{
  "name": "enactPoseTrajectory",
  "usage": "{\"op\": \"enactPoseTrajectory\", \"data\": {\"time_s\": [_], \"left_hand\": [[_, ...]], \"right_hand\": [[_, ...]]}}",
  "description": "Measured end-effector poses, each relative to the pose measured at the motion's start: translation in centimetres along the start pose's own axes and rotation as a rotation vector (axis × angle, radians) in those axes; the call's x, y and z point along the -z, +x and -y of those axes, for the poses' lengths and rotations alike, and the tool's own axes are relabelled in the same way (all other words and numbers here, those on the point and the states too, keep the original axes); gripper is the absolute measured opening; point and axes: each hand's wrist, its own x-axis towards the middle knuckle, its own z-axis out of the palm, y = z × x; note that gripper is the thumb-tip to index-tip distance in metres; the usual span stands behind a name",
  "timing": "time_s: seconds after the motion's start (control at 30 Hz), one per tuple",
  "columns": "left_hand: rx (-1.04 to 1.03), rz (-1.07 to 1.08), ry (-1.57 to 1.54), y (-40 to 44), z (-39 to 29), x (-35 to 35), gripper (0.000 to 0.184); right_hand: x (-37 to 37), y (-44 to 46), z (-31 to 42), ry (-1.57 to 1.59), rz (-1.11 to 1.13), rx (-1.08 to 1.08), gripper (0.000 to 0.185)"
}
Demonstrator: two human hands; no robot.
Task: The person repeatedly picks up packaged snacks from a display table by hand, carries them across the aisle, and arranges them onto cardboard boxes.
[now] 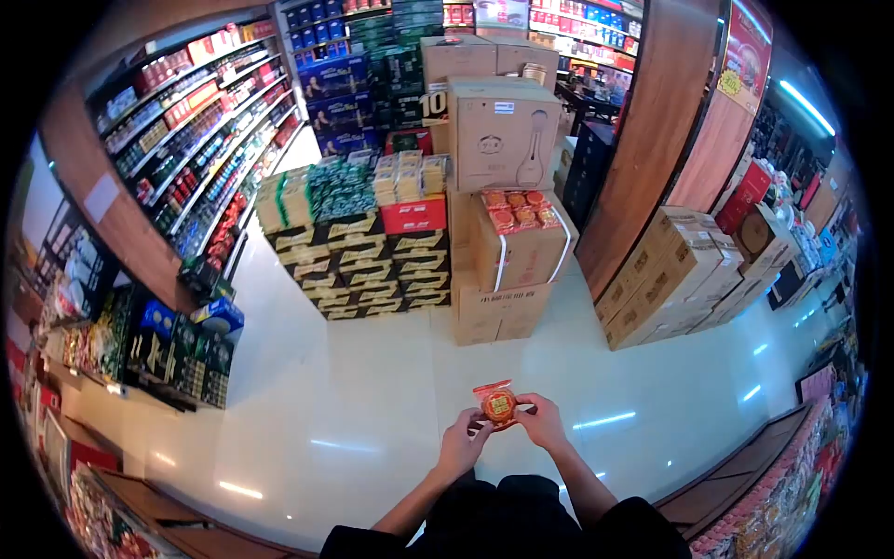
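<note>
A round, red-and-gold wrapped pastry point(498, 405), which looks like a packaged mooncake, is held up in front of my body between both hands. My left hand point(463, 440) pinches its lower left edge, and my right hand point(541, 419) grips its right edge. One crimped end of the wrapper sticks out at the upper left. Ahead of my hands, several similar red packs point(520, 211) lie in rows on top of a cardboard box point(524, 256) bound with white straps.
Behind stands a large carton point(503, 135) with a bottle drawing. Stacked black-and-gold cases point(368, 265) are at its left, and brown cartons point(666, 279) lean by a wooden pillar point(643, 130) at right. Stocked shelves point(200, 121) line the left. Shiny tiled floor point(372, 391) lies between.
</note>
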Motion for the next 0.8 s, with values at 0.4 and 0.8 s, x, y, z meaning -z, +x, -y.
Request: {"op": "enactPoseTrajectory", "data": {"time_s": [0.4, 0.8], "left_hand": [[-0.004, 0.149, 0.127, 21.1, -0.8, -5.5, 0.041], [0.174, 0.089, 0.024, 42.5, -3.1, -9.5, 0.046]], "right_hand": [[5.8, 19.6, -5.3, 0.028, -0.013, -0.117, 0.031], [11.8, 43.3, -5.4, 0.206, -0.011, -0.009, 0.031]]}}
